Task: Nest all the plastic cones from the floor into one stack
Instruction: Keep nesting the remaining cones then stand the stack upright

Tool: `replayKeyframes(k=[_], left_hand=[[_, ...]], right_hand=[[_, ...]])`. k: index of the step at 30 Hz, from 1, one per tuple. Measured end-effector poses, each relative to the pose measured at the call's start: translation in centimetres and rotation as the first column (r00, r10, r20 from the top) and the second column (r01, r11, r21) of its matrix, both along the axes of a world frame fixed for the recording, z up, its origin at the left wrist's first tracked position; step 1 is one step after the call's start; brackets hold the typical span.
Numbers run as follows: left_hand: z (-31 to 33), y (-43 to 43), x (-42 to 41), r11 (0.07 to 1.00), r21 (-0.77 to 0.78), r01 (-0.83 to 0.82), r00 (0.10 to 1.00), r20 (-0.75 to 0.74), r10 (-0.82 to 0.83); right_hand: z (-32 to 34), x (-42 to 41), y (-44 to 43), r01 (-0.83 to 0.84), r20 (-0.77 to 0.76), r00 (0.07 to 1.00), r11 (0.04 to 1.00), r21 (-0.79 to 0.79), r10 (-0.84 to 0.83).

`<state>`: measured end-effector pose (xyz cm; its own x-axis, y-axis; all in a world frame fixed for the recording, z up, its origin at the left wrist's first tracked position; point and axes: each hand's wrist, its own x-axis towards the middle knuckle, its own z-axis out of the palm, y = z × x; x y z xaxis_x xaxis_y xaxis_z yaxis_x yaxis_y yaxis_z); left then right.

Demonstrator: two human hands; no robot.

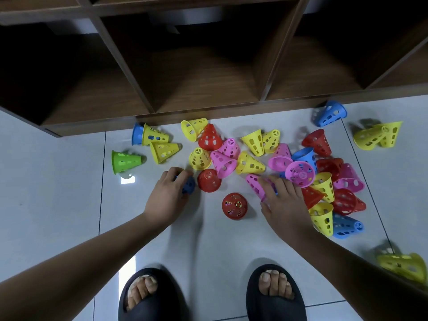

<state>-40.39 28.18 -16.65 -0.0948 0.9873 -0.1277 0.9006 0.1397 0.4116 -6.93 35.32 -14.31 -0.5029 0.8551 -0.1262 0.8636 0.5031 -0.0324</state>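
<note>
Pickup step: left hand [168, 195] curls round blue cone [188, 185], right hand [283, 205] fingers wrap pink cone [253, 184]; next probably lift, nest both onto upright red cone [234, 206].

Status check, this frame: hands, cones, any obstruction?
Left hand grips blue cone. Right hand holds pink cone. Other cones scattered loose on floor. Red cone stands between hands.

Pale tiled floor [58, 193], many scattered plastic cones [249, 163], wooden shelf unit [92, 128]; dark slippers [275, 304]
</note>
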Motion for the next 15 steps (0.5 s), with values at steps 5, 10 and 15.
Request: replayKeyframes(k=[5,10,15], left_hand=[[0.2,0.0,-0.1,0.998,-0.015,-0.057,0.995,0.087,0.059],[0.2,0.2,-0.6,0.986,-0.064,-0.157,0.964,0.206,0.167],[1.2,0.1,-0.8,0.982,-0.063,-0.181,0.938,0.291,0.191]], right_hand=[[0.3,-0.4,0.7,0.004,0.023,1.0,1.0,-0.002,-0.004],[0.3,-1.3,1.2,0.036,0.046,0.998,0.999,-0.018,-0.035],[0.2,-1.8,2.3,0.023,0.129,0.991,0.999,-0.034,-0.018]])
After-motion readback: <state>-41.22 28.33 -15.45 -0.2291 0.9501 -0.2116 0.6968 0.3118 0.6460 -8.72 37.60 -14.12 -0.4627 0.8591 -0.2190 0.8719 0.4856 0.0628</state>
